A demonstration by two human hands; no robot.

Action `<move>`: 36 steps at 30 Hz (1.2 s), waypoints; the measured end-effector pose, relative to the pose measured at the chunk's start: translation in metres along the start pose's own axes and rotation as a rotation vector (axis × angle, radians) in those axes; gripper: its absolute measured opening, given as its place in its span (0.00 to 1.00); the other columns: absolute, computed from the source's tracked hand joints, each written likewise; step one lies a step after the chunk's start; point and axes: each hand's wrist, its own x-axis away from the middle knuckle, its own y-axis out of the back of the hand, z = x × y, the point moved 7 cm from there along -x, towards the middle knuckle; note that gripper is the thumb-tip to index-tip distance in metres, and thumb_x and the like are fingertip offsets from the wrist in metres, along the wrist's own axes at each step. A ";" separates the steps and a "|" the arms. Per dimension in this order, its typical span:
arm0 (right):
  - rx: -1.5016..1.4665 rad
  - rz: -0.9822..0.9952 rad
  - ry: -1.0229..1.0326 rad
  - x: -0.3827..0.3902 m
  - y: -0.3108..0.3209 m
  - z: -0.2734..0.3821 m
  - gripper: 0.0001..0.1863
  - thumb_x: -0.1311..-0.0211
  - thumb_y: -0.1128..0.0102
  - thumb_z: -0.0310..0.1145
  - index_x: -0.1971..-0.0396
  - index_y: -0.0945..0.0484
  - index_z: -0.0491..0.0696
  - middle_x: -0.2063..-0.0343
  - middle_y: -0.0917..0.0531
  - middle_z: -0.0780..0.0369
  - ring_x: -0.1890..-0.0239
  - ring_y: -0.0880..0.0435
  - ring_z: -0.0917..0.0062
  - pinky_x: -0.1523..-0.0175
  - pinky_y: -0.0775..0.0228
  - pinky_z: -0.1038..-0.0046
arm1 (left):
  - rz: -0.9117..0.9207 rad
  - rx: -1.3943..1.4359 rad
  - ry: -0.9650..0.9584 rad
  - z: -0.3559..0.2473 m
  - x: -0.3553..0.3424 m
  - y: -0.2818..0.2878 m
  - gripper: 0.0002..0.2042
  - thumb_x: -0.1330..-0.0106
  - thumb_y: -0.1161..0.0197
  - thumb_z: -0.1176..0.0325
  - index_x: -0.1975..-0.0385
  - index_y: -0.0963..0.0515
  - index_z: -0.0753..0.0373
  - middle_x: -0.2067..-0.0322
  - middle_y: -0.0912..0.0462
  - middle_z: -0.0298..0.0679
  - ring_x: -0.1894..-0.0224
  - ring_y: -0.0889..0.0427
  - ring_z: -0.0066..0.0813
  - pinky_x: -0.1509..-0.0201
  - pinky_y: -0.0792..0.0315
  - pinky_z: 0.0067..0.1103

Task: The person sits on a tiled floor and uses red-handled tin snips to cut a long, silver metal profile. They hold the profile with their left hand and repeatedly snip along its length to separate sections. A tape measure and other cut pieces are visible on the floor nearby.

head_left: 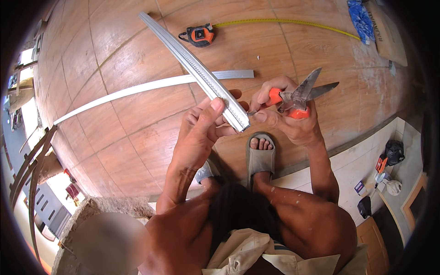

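My left hand (196, 124) is closed round a long silver metal channel (185, 57), thumb on top, near its near end. The channel slants away to the far left and shows a row of small punched marks. In my right hand (300, 130) are tin snips (303, 91) with orange handles, their dark blades parted and pointing right, away from the channel. The right thumb and a finger meet close to the channel's near end, at a small dark bit I cannot make out. A second silver metal strip (137, 89) lies on the floor beyond my left hand, passing under the channel.
An orange and black tape measure (200, 35) lies at the far side, its yellow blade (284, 20) drawn out right towards blue plastic (360, 20) and a paper sack (387, 36). Tiled floor (137, 146) spreads around my sandals. Bent dark strips (32, 169) stand left; small items and a black bag (394, 152) lie right.
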 end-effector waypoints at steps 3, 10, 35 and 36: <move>-0.095 -0.013 -0.071 0.004 0.002 -0.007 0.13 0.36 0.22 0.26 0.57 0.18 0.40 0.62 0.13 0.60 0.52 0.10 0.72 0.43 0.19 0.69 | 0.021 -0.014 0.025 0.003 0.002 -0.005 0.35 0.23 0.37 0.46 0.36 0.25 0.79 0.51 0.11 0.51 0.51 0.09 0.33 0.51 0.13 0.25; -0.082 -0.004 -0.043 0.006 0.000 -0.017 0.18 0.37 0.23 0.25 0.51 0.21 0.42 0.60 0.14 0.60 0.54 0.13 0.74 0.45 0.21 0.70 | 0.039 0.055 0.058 0.015 0.000 0.005 0.30 0.23 0.36 0.49 0.35 0.23 0.72 0.51 0.10 0.46 0.50 0.09 0.30 0.45 0.14 0.27; 0.272 -0.209 0.272 0.016 -0.002 -0.003 0.14 0.35 0.28 0.18 0.52 0.21 0.39 0.61 0.11 0.58 0.56 0.12 0.76 0.49 0.19 0.72 | -0.190 0.032 -0.340 0.010 0.008 0.002 0.23 0.28 0.25 0.66 0.44 0.31 0.66 0.54 0.12 0.48 0.55 0.09 0.34 0.51 0.12 0.28; 0.259 -0.246 0.281 0.018 -0.001 -0.004 0.14 0.35 0.28 0.18 0.53 0.21 0.39 0.61 0.11 0.58 0.56 0.12 0.76 0.49 0.19 0.73 | -0.180 -0.158 -0.416 0.004 0.011 -0.001 0.26 0.33 0.21 0.63 0.45 0.30 0.66 0.55 0.12 0.47 0.56 0.09 0.33 0.52 0.13 0.27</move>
